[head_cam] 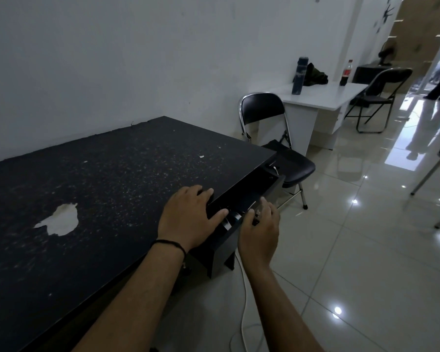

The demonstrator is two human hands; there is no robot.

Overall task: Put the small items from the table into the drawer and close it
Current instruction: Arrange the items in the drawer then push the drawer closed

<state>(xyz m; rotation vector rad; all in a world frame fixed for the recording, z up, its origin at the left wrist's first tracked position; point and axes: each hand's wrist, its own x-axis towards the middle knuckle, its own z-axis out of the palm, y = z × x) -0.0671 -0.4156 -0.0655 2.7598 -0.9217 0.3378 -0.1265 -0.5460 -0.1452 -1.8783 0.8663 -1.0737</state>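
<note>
While the black table [107,174] fills the left half of the view, almost bare apart from a worn pale patch [59,221] at about 9 o'clock from the hands, the drawer [241,199] stands open under its right edge. The long axis of the drawer runs from 7 o'clock to 1 o'clock, along the table edge, so I judge the closing push must go toward 10 o'clock, into the table.

The left hand [188,219] lies flat on the table edge with fingers spread, its thumb reaching over the opening; it holds nothing that I can see. The right hand [261,232] is at the outer front of the drawer, at 3 o'clock from the left hand, fingers curled over the rim. Whether it pinches something small there, I cannot tell.

Inside the drawer, between the two hands, some small items [230,221] show as pale and dark shapes, too dim to name. No loose item is visible on the table, so the right hand, already on the front, seems nearer for closing.
</note>
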